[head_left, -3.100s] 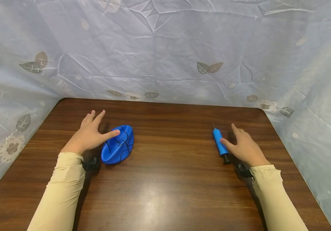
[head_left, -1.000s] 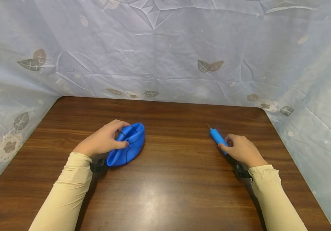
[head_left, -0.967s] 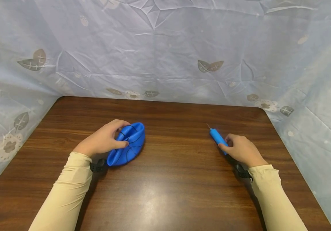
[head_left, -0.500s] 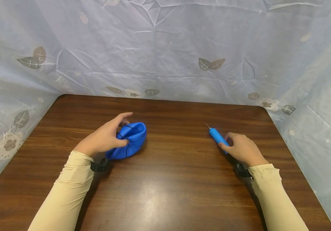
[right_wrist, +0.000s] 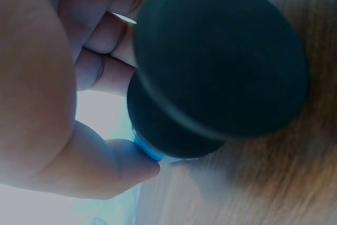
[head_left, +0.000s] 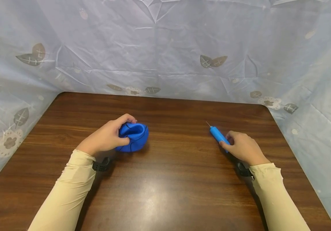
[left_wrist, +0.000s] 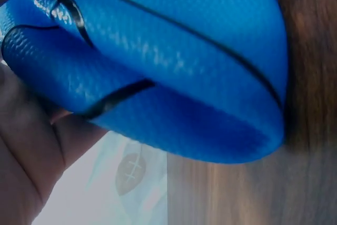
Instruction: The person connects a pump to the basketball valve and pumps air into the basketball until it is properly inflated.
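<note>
A deflated blue ball [head_left: 139, 138] with black lines, patterned like a basketball, is caved in and creased. My left hand [head_left: 105, 136] grips its left side, thumb on the near face and fingers at the far edge. In the left wrist view the ball's [left_wrist: 184, 72] deep fold fills most of the picture. My right hand [head_left: 242, 147] holds a small blue hand pump [head_left: 217, 133] between thumb and fingers. A thin needle [head_left: 208, 124] sticks out of its far end. In the right wrist view the pump's round black handle [right_wrist: 221, 56] faces the camera; the fingertips are partly hidden behind it.
Both hands are over a brown wood-grain table [head_left: 165, 173]. A pale curtain [head_left: 171, 41] with leaf and flower prints hangs behind it and along both sides. A dark wrist strap [head_left: 101, 165] is on the left wrist.
Both hands were open beside the ball and pump; now each grips one. The left hand loosened briefly, then gripped again, and the ball has turned and shifted slightly right. The right hand is nearly still lately.
</note>
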`<state>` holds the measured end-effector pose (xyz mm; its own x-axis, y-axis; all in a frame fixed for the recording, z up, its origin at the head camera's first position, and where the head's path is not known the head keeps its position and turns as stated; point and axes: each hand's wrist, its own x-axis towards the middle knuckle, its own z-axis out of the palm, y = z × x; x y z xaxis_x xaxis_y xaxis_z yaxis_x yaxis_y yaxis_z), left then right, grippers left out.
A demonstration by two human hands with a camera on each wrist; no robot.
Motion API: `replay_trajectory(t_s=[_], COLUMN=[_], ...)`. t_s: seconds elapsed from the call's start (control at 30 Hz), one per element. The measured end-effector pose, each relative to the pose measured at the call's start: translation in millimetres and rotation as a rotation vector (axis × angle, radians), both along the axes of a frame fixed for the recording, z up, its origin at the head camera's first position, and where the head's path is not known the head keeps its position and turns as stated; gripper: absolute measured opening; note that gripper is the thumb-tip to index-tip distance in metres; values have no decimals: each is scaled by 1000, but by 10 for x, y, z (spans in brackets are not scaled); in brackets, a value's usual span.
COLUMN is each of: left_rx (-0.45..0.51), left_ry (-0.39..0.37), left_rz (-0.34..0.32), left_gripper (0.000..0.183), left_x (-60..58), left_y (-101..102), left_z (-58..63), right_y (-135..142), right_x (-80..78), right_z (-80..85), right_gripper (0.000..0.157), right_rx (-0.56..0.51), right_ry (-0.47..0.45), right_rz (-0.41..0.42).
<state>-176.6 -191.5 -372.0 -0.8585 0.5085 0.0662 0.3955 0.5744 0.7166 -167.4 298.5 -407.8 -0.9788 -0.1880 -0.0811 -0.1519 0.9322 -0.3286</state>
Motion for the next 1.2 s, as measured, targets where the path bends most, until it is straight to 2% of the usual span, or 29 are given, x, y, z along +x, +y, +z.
replay_trajectory(t_s=[0.13,0.23,0.33,0.43,0.6,0.7,0.87,0.97,1.07,1.2], left_rx=[37,56,22,-10,74,131,148,119,59,2], left_ry=[5,18,49,103,151,133,91,76,120,179], left_rz=[-24,-63,-109,-145,-175,-159,-83,-27,6,25], left_gripper=[55,71,79,68,53,51,53,69,76,64], left_x=[-4,-7,-12,-35,-88,-86,-49,-37,-37,-27], left_y=[25,46,60,77,121,136,147,165,194,224], left_z=[-15,-18,-4,21,37,31,22,3,-24,-56], right_y=[3,6,15,31,48,44,35,34,32,21], right_x=[-1,-2,-3,-9,-23,-31,-39,-41,-40,-28], right_z=[-2,-2,11,35,69,74,61,42,26,0], right_gripper=[33,34,34,35,35,36,36,37,36,36], right_rx=[-1,-1,3,6,13,17,10,6,2,-7], right_ry=[0,0,1,15,31,28,20,14,5,-5], right_rz=[2,6,6,2,-4,-1,3,6,5,7])
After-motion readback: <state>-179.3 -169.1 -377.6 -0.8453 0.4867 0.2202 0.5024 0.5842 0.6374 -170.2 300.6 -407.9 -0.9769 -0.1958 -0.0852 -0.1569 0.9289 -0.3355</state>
